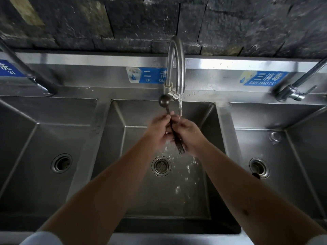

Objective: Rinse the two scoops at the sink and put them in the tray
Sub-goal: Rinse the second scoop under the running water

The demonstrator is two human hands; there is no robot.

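Note:
Over the middle sink basin (122, 156) my left hand (158, 130) and my right hand (190, 134) are pressed together around dark brown scoops. One round scoop bowl (164, 101) sticks up above my fingers, just left of the water stream (180, 107). Dark handle ends (180, 147) poke out below my palms; I cannot tell whether they belong to one scoop or two. Water from the curved faucet (177, 64) lands on my right hand's fingers and splashes into the basin. No tray is in view.
The left basin (35, 138) and the right basin (292, 138) flank the middle one, each with its own tap. A small dark object (256, 175) lies by the right drain. Blue labels line the steel back edge below a dark stone wall.

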